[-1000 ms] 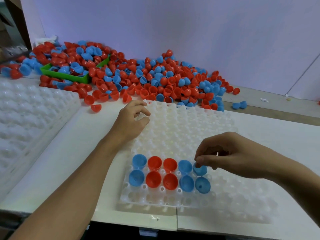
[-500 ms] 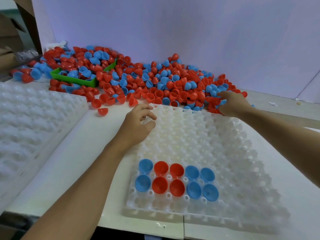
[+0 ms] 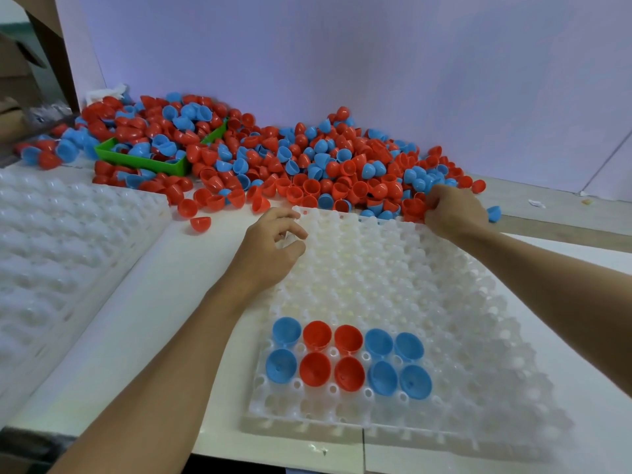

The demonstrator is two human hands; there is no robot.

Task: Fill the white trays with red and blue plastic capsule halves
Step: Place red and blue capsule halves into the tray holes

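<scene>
A white tray point(image 3: 393, 285) lies in front of me on the white table. Its near left corner holds two rows of capsule halves, open side up: blue ones point(image 3: 286, 331) at the ends and red ones point(image 3: 316, 335) in between. Behind the tray stretches a big pile of red and blue halves point(image 3: 307, 159). My left hand point(image 3: 270, 244) rests on the tray's far left corner with loosely curled fingers, holding nothing. My right hand point(image 3: 455, 210) reaches into the pile's right end, its fingers curled round red halves; the fingertips are hidden among them.
A stack of white trays point(image 3: 68, 234) stands at the left. A green bin point(image 3: 143, 162) full of halves sits at the pile's left end. One red half point(image 3: 200, 223) lies loose near the tray's corner, and a blue half point(image 3: 494, 213) just right of my right hand.
My right hand left the blue half in the tray's second row, reached up to the pile's right end and now digs its fingers into it. My left hand stayed on the tray corner.
</scene>
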